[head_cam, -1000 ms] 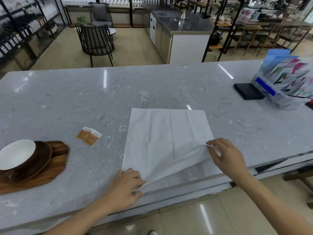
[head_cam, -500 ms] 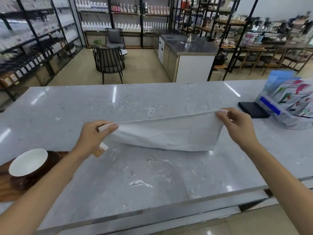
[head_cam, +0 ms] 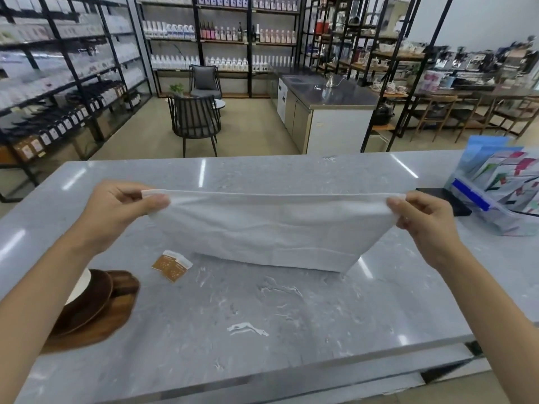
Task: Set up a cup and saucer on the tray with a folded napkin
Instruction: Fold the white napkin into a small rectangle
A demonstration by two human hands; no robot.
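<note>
A white cloth napkin (head_cam: 271, 228) hangs doubled over above the grey marble counter (head_cam: 262, 316), its lower fold touching the surface. My left hand (head_cam: 122, 205) pinches its upper left corner and my right hand (head_cam: 420, 214) pinches the upper right corner, stretching the top edge taut. At the left, a dark wooden tray (head_cam: 116, 313) carries a brown saucer (head_cam: 87, 301). A white dish (head_cam: 78, 287) shows only as a sliver behind my left forearm.
Two small orange sachets (head_cam: 172, 265) lie on the counter between the tray and the napkin. A brochure holder (head_cam: 501, 188) and a black pad (head_cam: 449, 201) stand at the right. Chairs and shelving fill the room beyond the counter's far edge.
The napkin lay flat with my hands at its near corners; both hands have carried that edge up and away, folding the cloth in half and holding it higher above the counter.
</note>
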